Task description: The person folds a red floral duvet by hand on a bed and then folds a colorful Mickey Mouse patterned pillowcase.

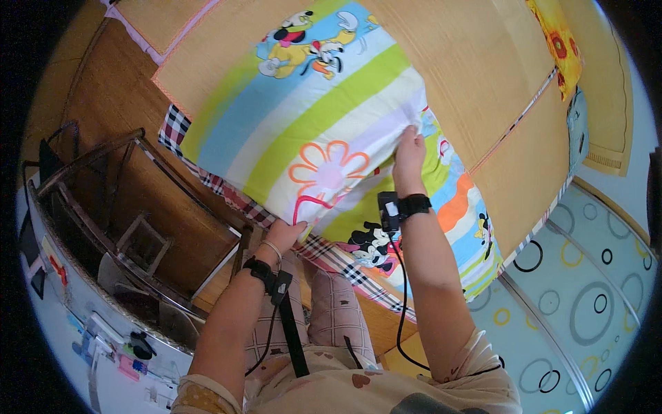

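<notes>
A piece of bedding cloth (pixel 303 131), striped in green, white and blue with cartoon figures and an orange-outlined flower, lies partly folded over itself along the near edge of a bed. My left hand (pixel 286 233) is closed on its near corner, beside a red printed line. Farther to the right, my right hand (pixel 410 155) grips the edge of the upper layer, fingers partly hidden by the fabric. Beneath that edge, a lower part of the cloth (pixel 458 207) spreads toward the right. Each wrist wears a black strap with a small cabled device.
A tan woven mat (pixel 476 69) covers the bed, with checked fabric (pixel 345 269) hanging along its near edge. At left stand a dark wooden chair (pixel 138 179) and a cluttered white surface (pixel 103 352). A yellow flowered cloth (pixel 558 45) lies far right, above circle-patterned panels (pixel 586 290).
</notes>
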`<state>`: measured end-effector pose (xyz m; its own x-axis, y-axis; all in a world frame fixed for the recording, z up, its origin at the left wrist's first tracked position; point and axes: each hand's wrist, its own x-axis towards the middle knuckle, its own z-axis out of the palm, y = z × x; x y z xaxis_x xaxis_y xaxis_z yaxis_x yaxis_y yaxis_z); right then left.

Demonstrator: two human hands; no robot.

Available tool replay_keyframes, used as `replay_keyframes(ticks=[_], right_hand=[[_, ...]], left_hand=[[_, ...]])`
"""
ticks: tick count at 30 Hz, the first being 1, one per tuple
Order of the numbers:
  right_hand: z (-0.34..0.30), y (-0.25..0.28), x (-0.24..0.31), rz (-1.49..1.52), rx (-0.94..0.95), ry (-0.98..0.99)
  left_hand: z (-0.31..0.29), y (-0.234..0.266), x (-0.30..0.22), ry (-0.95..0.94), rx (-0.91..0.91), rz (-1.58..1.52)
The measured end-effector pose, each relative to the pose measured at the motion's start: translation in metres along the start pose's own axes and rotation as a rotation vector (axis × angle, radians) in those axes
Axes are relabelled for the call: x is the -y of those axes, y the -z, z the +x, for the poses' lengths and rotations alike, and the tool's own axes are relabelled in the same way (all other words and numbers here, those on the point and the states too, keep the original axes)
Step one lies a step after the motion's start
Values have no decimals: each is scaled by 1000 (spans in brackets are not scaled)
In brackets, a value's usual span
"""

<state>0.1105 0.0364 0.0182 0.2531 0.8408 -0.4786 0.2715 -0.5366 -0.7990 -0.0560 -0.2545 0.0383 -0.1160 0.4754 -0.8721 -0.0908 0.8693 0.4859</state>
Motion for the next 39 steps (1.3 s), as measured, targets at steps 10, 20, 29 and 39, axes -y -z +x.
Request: replay_keyframes(ticks=[10,20,29,39], right_hand=[[19,-14,12,-695,-34,241],[-55,-141,121,-1109,433,1398],[5,-159,56,-1113,308,1330],[-69,-13,-36,-1362,451,748]], left_hand=[[-20,33,-43,164,159,623],[40,89,-127,-639,-796,825],[81,137,-78,-277,-724,897],[-6,31,10,-545,-32,1044]])
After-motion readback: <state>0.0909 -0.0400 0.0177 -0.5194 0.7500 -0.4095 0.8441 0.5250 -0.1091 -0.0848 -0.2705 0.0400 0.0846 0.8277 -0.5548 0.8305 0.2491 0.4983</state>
